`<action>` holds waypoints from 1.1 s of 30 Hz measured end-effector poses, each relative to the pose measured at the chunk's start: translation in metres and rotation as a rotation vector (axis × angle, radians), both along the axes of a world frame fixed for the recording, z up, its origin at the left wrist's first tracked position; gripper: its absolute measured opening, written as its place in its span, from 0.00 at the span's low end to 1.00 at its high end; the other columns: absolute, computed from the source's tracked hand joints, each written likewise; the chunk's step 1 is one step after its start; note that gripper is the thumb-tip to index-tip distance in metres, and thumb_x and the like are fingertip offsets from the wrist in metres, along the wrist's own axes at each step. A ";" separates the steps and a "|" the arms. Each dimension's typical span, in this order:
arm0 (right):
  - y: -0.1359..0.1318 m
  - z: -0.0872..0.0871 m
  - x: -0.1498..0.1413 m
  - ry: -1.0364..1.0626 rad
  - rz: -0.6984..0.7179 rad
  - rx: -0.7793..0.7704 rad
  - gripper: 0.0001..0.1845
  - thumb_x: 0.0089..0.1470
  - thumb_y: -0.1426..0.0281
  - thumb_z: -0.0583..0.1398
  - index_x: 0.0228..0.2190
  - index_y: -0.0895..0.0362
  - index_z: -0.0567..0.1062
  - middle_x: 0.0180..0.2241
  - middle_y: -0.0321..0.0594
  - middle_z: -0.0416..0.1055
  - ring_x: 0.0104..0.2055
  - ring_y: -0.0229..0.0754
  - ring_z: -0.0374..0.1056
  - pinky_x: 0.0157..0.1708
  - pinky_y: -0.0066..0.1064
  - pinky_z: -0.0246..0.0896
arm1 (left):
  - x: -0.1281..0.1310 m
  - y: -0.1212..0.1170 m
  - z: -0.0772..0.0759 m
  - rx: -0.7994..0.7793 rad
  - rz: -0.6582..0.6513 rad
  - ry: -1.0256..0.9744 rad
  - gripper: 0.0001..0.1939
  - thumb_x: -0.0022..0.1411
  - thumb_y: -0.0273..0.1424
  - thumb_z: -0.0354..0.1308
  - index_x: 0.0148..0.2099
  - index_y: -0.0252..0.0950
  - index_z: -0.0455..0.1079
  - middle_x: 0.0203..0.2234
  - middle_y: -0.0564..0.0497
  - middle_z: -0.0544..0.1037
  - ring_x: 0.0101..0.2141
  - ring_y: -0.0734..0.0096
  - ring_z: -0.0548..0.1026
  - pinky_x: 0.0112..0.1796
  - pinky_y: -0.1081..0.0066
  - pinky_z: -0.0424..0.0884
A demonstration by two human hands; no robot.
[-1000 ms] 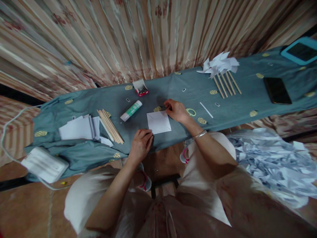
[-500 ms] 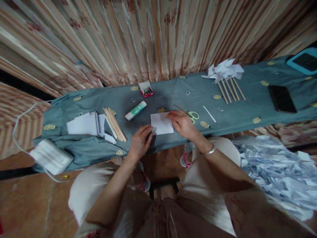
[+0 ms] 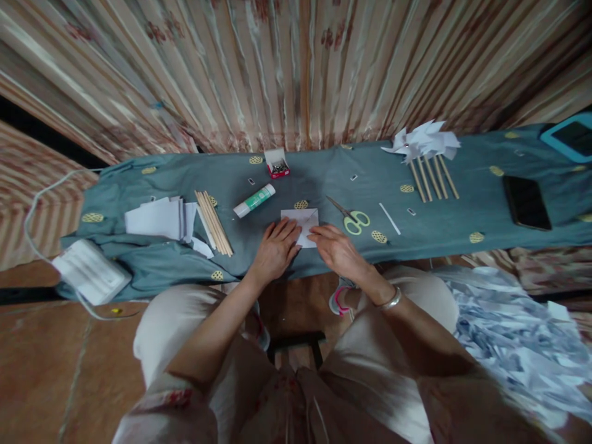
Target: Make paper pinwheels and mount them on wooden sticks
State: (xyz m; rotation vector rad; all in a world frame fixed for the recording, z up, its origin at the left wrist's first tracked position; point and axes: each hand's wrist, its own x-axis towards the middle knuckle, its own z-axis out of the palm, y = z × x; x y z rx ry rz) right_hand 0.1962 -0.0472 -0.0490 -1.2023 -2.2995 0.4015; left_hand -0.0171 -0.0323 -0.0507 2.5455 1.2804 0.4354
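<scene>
A small white square of paper lies on the cloth in front of me, with a diagonal crease near its upper right corner. My left hand rests on its left half, fingers stretched out and slightly apart. At the right edge, my right hand has its bent fingers closed on the paper; the fingertips partly cover that edge. Just beyond the right hand lie scissors with pale green handles. A glue stick is up and left of the paper, near an open little red box of small metal pieces.
Wooden sticks and stacked white paper lie left, near a white corded box. Paper pinwheels on sticks, a paper strip and a dark phone are right. Paper scraps are heaped beside my right leg.
My left hand has moved from the paper's left edge onto its surface and spread out. My right hand has drawn down toward me, uncovering the scissors. The view has shifted slightly.
</scene>
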 end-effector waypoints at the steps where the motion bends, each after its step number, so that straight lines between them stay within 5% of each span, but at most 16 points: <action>1: -0.001 0.000 0.002 0.031 -0.002 -0.011 0.22 0.60 0.78 0.50 0.53 0.58 0.74 0.52 0.50 0.73 0.53 0.51 0.67 0.54 0.49 0.67 | 0.000 0.000 0.000 0.002 0.000 -0.002 0.22 0.70 0.34 0.50 0.63 0.33 0.65 0.62 0.38 0.68 0.66 0.52 0.59 0.63 0.46 0.56; 5: -0.003 -0.003 0.006 0.030 -0.010 -0.022 0.25 0.61 0.78 0.49 0.57 0.61 0.70 0.54 0.54 0.70 0.55 0.51 0.66 0.56 0.49 0.66 | -0.001 -0.001 -0.002 0.006 0.001 -0.003 0.23 0.70 0.34 0.51 0.63 0.33 0.65 0.63 0.38 0.67 0.66 0.51 0.59 0.63 0.46 0.56; 16: -0.001 0.006 0.005 -0.160 0.041 0.014 0.21 0.61 0.78 0.49 0.46 0.62 0.78 0.51 0.54 0.74 0.50 0.53 0.67 0.53 0.49 0.67 | -0.001 0.000 -0.001 -0.014 0.011 -0.012 0.22 0.70 0.34 0.51 0.63 0.33 0.65 0.64 0.40 0.66 0.66 0.52 0.59 0.64 0.48 0.55; 33: -0.019 0.006 0.024 0.005 -0.039 -0.041 0.18 0.56 0.80 0.51 0.35 0.57 0.80 0.46 0.48 0.78 0.47 0.49 0.73 0.52 0.46 0.69 | -0.001 0.000 -0.001 -0.009 0.025 -0.020 0.22 0.69 0.34 0.52 0.62 0.33 0.66 0.63 0.40 0.67 0.66 0.53 0.60 0.64 0.49 0.55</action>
